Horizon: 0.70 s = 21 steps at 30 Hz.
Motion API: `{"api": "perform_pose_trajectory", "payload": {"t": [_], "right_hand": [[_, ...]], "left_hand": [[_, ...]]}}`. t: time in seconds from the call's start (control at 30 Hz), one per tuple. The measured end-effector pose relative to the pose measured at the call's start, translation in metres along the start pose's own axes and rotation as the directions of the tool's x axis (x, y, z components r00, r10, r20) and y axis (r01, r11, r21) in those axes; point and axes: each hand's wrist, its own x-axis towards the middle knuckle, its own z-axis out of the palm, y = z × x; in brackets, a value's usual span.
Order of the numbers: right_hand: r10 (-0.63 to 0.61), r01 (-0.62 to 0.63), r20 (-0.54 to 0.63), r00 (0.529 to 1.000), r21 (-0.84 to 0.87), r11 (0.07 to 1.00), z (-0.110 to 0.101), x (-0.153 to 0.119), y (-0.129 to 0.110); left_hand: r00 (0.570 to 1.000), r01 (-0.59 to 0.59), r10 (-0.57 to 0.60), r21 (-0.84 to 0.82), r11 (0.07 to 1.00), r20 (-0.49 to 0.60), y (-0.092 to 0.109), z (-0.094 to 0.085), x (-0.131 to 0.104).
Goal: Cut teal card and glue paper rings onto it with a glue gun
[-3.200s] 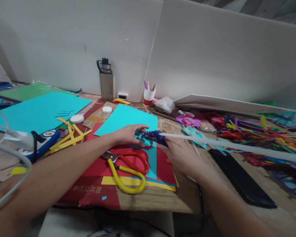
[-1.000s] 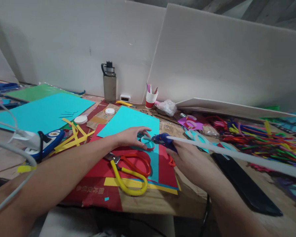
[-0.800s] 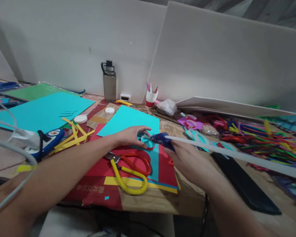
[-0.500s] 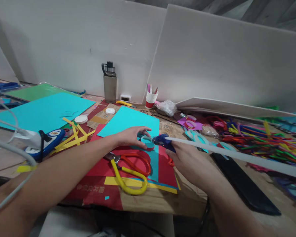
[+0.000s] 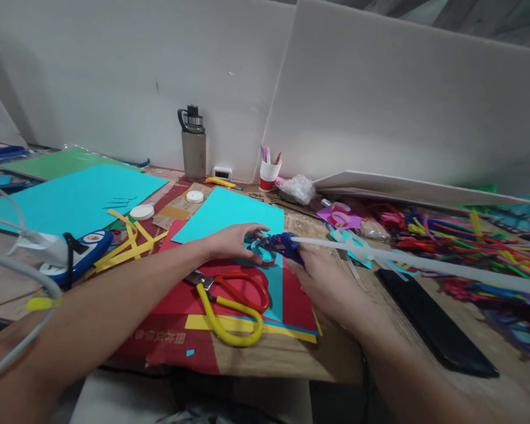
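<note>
My left hand (image 5: 236, 242) is closed around a small ring of blue and red paper (image 5: 265, 254), over the blue and red sheets. My right hand (image 5: 313, 268) grips a dark blue glue gun (image 5: 287, 244), its nozzle over the ring. A long white glue stick (image 5: 401, 265) runs from the back of the gun toward the right edge. Scissors with red and yellow handles (image 5: 241, 338) lie on the red sheet (image 5: 298, 300), just in front of my hands.
A bottle (image 5: 194, 152) and a paper cup with pens (image 5: 270, 174) stand behind. Yellow strips (image 5: 135, 252) and a blue device (image 5: 90, 250) lie left. At right are a black phone (image 5: 437, 324) and colourful pipe cleaners (image 5: 477, 250).
The glue gun has moved left and its nozzle now reaches over the ring, close to my left fingers. The whole view has shifted slightly.
</note>
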Motion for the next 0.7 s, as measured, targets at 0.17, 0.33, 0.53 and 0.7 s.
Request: {"api": "perform_pose_trajectory", "payload": {"t": [0.17,0.33,0.53,0.7], "right_hand": [[0.019,-0.021,0.014,1.000,0.095,0.995,0.0062,0.0009,0.0001],[0.045,-0.051,0.036,0.998,0.163,0.985,0.0036,0.0010,-0.0004],[0.088,-0.107,0.084,0.993,0.266,0.958,0.0003,0.0035,0.0010],[0.101,-0.107,0.036,0.994,0.269,0.957,0.0048,0.0035,0.0024]], "left_hand": [[1.000,0.008,-0.008,0.010,1.000,-0.016,0.0022,0.0001,-0.0004],[1.000,0.004,-0.004,-0.004,1.000,-0.011,0.0026,0.0002,-0.0004],[1.000,0.005,-0.005,0.011,1.000,-0.016,0.0008,-0.0002,-0.0002],[1.000,-0.003,0.003,-0.012,1.000,-0.013,0.0015,-0.0006,-0.0001]]}}
